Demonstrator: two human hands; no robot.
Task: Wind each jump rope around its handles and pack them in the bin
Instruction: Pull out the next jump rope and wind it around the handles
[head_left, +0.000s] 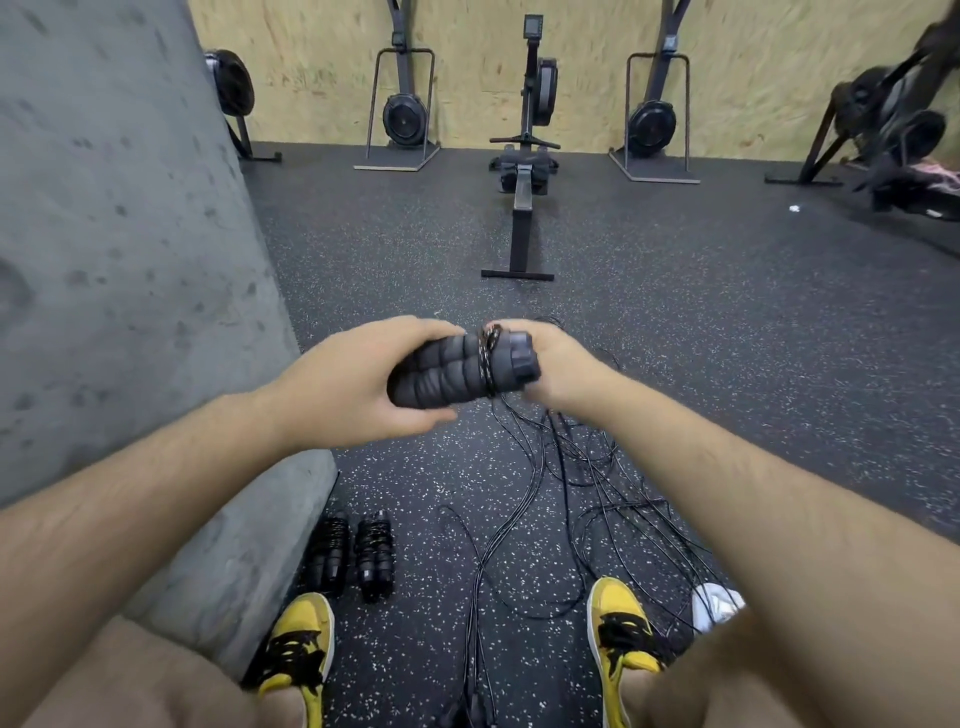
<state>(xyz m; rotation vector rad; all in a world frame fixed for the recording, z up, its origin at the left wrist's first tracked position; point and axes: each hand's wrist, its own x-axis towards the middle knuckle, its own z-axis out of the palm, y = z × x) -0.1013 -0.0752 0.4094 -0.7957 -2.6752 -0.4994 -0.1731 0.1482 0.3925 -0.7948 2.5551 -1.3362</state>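
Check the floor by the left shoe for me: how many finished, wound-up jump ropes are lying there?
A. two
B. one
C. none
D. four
A: two wound bundles lie side by side on the floor next to the grey block, just ahead of the left shoe, while the hands hold a third pair of handles.

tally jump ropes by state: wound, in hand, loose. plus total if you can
Wound bundles on the floor: 2, one beside the other
Being wound: 1, handles pair gripped by left hand, cord at right hand
Loose cord tangle on the floor: rope count cannot be told
Total countable: 3
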